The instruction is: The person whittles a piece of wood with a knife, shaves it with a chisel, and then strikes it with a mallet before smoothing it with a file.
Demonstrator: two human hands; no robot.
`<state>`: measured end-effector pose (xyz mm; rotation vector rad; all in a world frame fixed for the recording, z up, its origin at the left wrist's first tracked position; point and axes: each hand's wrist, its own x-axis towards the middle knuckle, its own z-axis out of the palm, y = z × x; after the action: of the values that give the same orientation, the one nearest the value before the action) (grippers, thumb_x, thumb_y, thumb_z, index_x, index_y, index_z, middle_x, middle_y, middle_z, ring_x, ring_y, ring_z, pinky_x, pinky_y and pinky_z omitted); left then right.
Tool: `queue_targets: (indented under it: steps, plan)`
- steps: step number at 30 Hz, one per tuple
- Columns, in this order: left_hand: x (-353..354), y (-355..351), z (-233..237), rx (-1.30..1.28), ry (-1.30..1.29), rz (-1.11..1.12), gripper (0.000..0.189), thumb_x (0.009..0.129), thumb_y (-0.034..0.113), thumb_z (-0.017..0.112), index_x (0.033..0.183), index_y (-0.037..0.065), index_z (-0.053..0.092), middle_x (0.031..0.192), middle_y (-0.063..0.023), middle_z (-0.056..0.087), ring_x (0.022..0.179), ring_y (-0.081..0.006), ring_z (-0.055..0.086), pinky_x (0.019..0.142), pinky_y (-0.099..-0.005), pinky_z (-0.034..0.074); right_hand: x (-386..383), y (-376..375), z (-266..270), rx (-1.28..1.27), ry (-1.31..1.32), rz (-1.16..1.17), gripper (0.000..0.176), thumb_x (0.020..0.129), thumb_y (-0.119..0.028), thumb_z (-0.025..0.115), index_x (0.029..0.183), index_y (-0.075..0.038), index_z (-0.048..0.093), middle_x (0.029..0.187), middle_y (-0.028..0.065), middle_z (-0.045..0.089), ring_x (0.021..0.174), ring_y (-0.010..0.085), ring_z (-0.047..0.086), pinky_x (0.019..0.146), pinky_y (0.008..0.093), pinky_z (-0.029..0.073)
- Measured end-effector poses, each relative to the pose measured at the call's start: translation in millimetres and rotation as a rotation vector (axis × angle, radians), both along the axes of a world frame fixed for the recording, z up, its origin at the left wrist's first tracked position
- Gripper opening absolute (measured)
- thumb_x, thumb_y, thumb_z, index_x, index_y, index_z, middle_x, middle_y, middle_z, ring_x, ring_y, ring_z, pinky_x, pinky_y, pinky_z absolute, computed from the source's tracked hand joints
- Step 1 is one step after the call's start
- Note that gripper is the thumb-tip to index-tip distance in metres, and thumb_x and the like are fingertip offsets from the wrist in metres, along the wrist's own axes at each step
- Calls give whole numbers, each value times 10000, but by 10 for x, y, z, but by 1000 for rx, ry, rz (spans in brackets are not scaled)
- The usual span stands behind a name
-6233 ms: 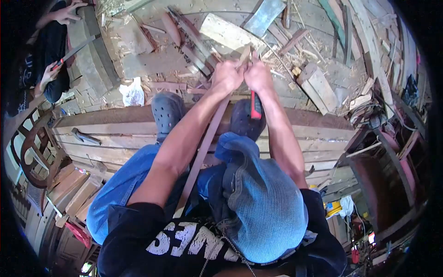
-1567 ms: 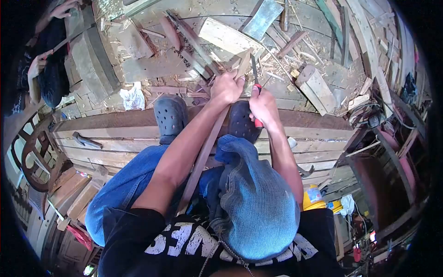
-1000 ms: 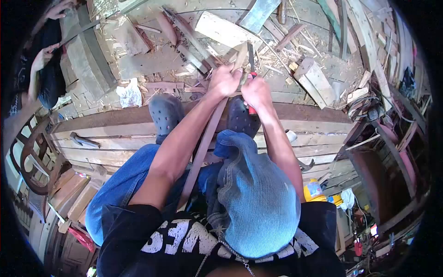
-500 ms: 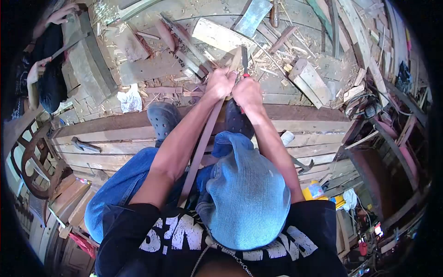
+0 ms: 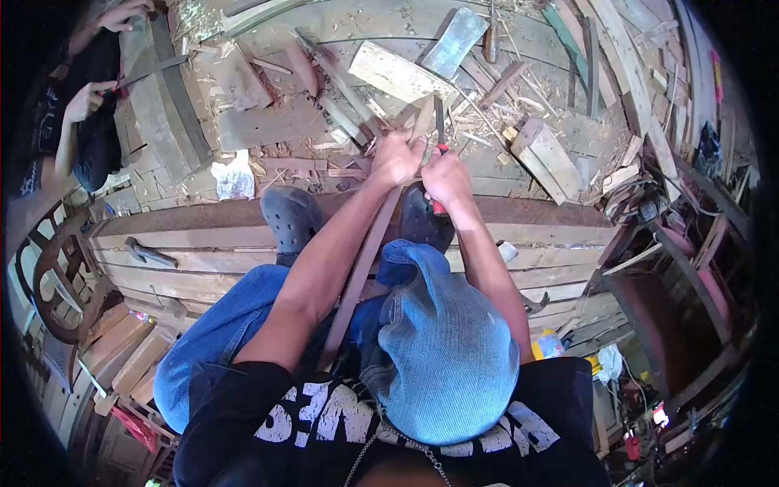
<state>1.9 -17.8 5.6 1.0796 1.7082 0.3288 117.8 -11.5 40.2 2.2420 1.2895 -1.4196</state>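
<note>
Strip (image 5: 360, 276): left hand (image 5: 398, 158) | red-handled tool (image 5: 440, 120): right hand (image 5: 446, 177) | tips near block (image 5: 402, 73) edge

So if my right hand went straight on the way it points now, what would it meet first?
Probably the pale wooden block near the tip of the red-handled tool in your right hand, though depth is unclear and it might pass above.

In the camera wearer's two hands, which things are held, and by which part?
The left hand grips the long wooden strip near its far end; the right hand grips the dark-bladed tool by its red handle.
</note>
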Motion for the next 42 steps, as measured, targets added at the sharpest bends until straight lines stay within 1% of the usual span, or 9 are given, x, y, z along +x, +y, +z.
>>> queue_targets:
  steps: [3, 15, 17, 19, 22, 25, 31, 39, 42]
  plan:
    - [15, 56, 91, -166, -13, 54, 333, 864, 290, 584, 1086, 53, 661, 886, -264, 652, 874, -388, 649, 815, -423, 512, -45, 137, 149, -98, 74, -27, 416, 920, -265, 438, 886, 97, 640, 872, 337, 631, 911, 447, 634, 842, 478, 500]
    - [-18, -428, -330, -34, -21, 30, 237, 834, 260, 567, 919, 86, 703, 733, -250, 624, 765, -389, 655, 708, -449, 523, 9, 140, -267, 110, -8, 40, 455, 931, -277, 435, 727, 71, 646, 668, 258, 641, 711, 368, 682, 734, 445, 540]
    - [-61, -485, -352, -15, 20, -102, 274, 847, 280, 593, 1012, 79, 677, 754, -222, 645, 700, -368, 664, 648, -424, 514, 46, 18, -327, 156, -81, 63, 454, 936, -291, 434, 766, 75, 642, 622, 237, 634, 593, 344, 671, 657, 428, 551]
    - [-124, -304, -126, 108, -41, -75, 280, 867, 289, 581, 1022, 78, 680, 706, -167, 666, 624, -305, 666, 594, -389, 516, 91, 74, -96, 122, -69, -8, 429, 920, -299, 469, 827, 77, 655, 822, 296, 648, 827, 414, 661, 781, 448, 527]
    - [-244, -126, 79, -125, -69, -3, 296, 907, 319, 563, 1073, 104, 678, 571, -37, 595, 479, -110, 589, 484, -303, 482, 164, 29, 202, 48, 69, -198, 463, 964, -328, 428, 801, 67, 606, 643, 228, 637, 511, 334, 648, 564, 419, 535]
    - [-231, 142, 388, -265, -128, 63, 306, 895, 267, 540, 1076, 51, 660, 643, -161, 652, 544, -251, 666, 613, -377, 551, 244, -92, 257, 45, 118, -286, 442, 963, -324, 434, 861, 75, 594, 604, 218, 621, 498, 302, 648, 530, 409, 528]
    - [-170, 149, 200, -282, -74, 69, 330, 896, 313, 601, 1147, 109, 667, 599, -36, 629, 448, -113, 589, 483, -272, 511, 245, 13, 223, 31, 137, -86, 443, 962, -333, 429, 887, 72, 591, 609, 230, 621, 504, 302, 651, 564, 419, 537]
    - [-81, 176, 259, -169, 270, -113, 421, 828, 352, 628, 1178, 119, 645, 979, -237, 658, 947, -388, 639, 871, -442, 502, 68, 134, 359, -54, 199, -100, 492, 962, -294, 404, 806, 126, 607, 601, 251, 621, 526, 326, 658, 597, 424, 550]
    - [-73, 167, 251, -144, 267, -106, 390, 828, 321, 631, 1151, 104, 654, 961, -241, 661, 915, -384, 652, 845, -442, 515, 51, 159, 377, -65, 187, -24, 518, 964, -298, 390, 778, 128, 617, 589, 253, 617, 518, 323, 658, 578, 416, 553]
